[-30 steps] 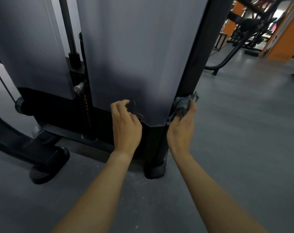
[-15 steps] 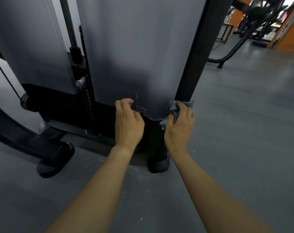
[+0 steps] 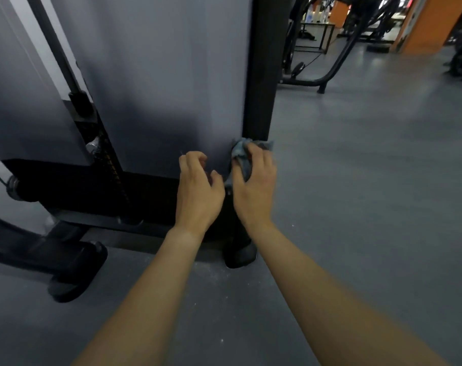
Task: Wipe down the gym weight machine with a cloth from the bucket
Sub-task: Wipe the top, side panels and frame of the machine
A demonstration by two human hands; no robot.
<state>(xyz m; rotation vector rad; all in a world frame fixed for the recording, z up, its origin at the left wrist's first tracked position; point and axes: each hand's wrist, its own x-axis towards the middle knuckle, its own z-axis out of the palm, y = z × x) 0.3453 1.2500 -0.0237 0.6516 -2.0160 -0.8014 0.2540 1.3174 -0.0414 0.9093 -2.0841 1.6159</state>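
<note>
Your right hand (image 3: 253,186) has the cloth (image 3: 240,154) bunched under curled fingers and thumb, pressed on the black post (image 3: 259,75), low down, above its foot (image 3: 240,256); the cloth sticks out at the hand's 12 o'clock; your left hand (image 3: 198,191) sits at 9 o'clock of the right, just beside it, fingers curled against the bottom edge of the grey panel (image 3: 166,75); can't tell if it grips that edge; weight stack (image 3: 111,165) further out at 9 o'clock.
</note>
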